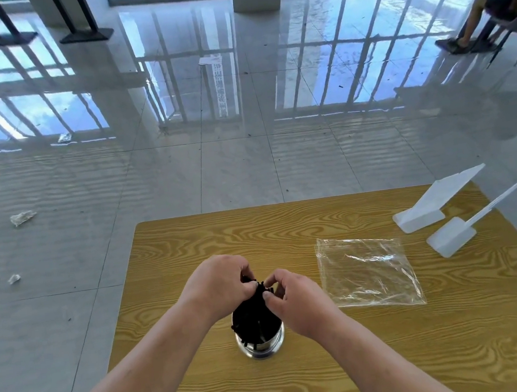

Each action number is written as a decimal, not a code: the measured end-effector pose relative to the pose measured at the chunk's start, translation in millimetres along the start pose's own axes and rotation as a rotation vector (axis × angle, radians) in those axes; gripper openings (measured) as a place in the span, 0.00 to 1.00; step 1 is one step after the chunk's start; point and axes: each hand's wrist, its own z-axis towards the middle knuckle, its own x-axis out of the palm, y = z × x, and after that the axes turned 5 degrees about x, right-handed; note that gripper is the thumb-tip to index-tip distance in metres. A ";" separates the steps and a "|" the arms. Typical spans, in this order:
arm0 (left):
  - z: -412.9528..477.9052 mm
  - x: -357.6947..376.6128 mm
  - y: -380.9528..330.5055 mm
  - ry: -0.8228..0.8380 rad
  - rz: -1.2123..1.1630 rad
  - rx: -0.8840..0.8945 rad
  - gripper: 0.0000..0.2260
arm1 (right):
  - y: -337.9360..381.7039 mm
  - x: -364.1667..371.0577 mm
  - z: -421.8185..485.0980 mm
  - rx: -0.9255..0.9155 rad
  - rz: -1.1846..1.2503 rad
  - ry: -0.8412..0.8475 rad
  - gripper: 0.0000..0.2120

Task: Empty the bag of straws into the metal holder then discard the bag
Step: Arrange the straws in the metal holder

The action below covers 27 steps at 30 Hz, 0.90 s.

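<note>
The black straws [256, 319] stand bunched in the metal holder [262, 348] near the middle of the desk [285, 225]. The left hand [221, 282] and right hand [296, 297] each have their grip pinched on the straw tops. The clear bag [367, 270] lies flat just to the right.

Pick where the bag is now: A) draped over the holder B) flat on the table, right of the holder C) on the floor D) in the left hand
B: the bag lies flat on the table, right of the holder, while the left hand and right hand pinch the straws.
</note>
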 end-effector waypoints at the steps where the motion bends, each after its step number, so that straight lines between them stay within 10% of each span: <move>1: 0.0 -1.9 -1.5 0.003 0.005 0.001 0.04 | 0.9 -0.9 -0.2 0.001 0.002 -0.001 0.10; 11: 1.3 -16.3 -10.9 0.002 0.022 0.015 0.05 | 14.9 -7.4 0.7 -0.069 -0.018 0.017 0.22; 27: 4.5 -43.5 -37.8 -0.047 -0.103 0.055 0.04 | 29.6 -8.8 -0.7 -0.148 -0.022 0.013 0.09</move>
